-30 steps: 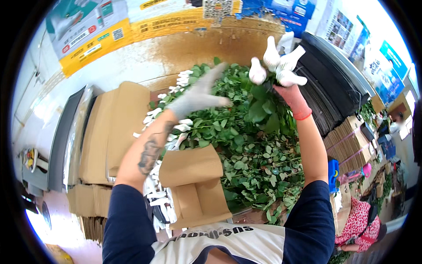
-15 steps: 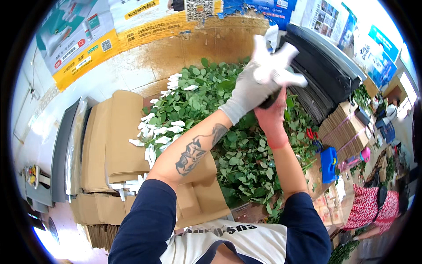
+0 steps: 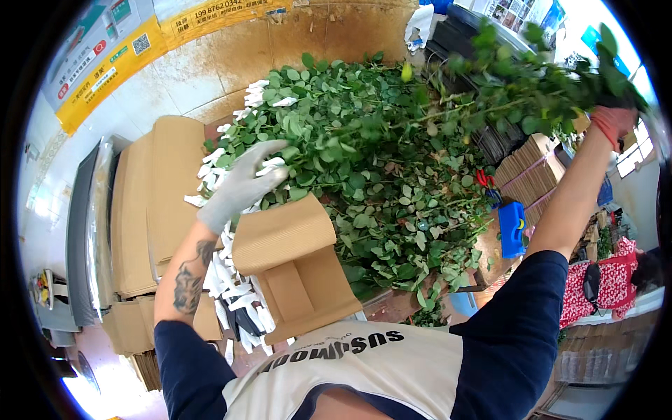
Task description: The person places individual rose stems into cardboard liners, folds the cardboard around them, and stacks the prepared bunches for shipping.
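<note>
My left hand [image 3: 246, 183], in a pale grey glove, reaches over the left side of a heap of leafy green stems [image 3: 392, 182]. Its fingers are apart around a white-sleeved flower head [image 3: 270, 166]; a firm grip on it does not show. More white-sleeved heads [image 3: 210, 168] line the heap's left edge. Far to the right, my right hand [image 3: 614, 124], in a reddish glove, is closed round a bunch of leafy flower stems [image 3: 518, 101]. The bunch stretches leftward above the heap, blurred by motion.
An open cardboard box [image 3: 290, 266] stands before me, with loose white sleeves [image 3: 241, 304] beside it. Flat cardboard [image 3: 136, 210] is stacked at left. Red-handled cutters [image 3: 484, 179] and a blue tool [image 3: 512, 229] lie at right. A person in red patterned clothing [image 3: 605, 287] is farther right.
My hands were together over the far side of the heap with white-sleeved heads. They have parted: the left came back to the heap's left edge, the right swung far right with leafy stems.
</note>
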Motion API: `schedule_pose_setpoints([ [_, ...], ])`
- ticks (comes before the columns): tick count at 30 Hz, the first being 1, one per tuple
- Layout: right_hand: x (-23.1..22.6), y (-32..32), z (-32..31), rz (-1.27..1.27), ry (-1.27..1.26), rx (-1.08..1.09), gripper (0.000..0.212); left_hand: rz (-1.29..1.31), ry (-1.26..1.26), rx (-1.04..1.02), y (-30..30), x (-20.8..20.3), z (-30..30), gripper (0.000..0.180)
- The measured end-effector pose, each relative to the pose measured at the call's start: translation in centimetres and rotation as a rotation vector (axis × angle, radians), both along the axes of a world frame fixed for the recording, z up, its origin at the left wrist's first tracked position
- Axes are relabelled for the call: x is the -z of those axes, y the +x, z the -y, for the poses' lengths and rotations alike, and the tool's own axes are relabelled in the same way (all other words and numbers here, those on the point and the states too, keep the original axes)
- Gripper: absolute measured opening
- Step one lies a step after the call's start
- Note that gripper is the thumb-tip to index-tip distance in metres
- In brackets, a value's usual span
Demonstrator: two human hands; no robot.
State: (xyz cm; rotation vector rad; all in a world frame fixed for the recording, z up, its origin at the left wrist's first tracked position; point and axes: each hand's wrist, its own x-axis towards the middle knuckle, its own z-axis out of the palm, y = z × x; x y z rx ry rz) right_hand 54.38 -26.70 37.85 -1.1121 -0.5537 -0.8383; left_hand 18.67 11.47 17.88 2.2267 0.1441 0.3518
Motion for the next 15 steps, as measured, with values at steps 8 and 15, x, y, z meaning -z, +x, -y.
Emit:
schedule_pose_setpoints([
  [8, -3.9, -0.3, -1.8, -0.033, -0.257, -0.082, 0.025, 0.087, 0.157, 0.026, 0.1, -0.7, 0.4, 0.061],
  [15, -12.0, -3.9, -1.9, 0.03, -0.413, -0.199, 0.029, -0.119, 0.454, -0.068, 7.8, 3.3, 0.8, 0.089],
])
